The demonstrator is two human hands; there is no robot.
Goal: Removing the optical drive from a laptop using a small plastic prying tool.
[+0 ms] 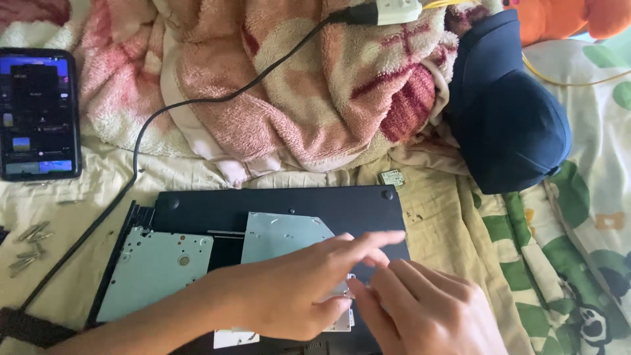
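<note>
Left hand: flat, fingers spread on silver drive | right hand: fingertips pinching drive edge | lift level, clear of laptop base

Lighting: soft, even daylight, brightest at the far right on my feed; shadows faint. Glare: mild sheen on the silver metal plate; phone screen glows at far left. Blur: my left hand and right hand are slightly smeared. Focus: blanket fairly sharp.
</note>
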